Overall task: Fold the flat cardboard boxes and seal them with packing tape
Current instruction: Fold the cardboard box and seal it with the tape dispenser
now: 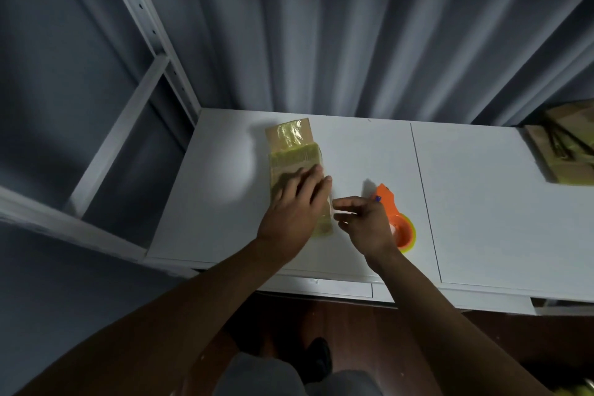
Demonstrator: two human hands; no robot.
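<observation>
The taped cardboard box (294, 167) lies flat on the white desk (482, 202). The left hand (294, 207) presses on it with fingers extended. The right hand (366, 222) hovers beside it, fingers loosely spread and holding nothing, just in front of the orange tape dispenser (397, 219).

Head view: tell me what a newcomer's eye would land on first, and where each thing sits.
The bright orange tape dispenser stands out first, lying on the white table just right of the right hand. Next comes the flat cardboard box covered in yellowish tape, at the table's middle, with the left hand pressing straight fingers on it. A stack of taped cardboard sits at the far right edge.
</observation>
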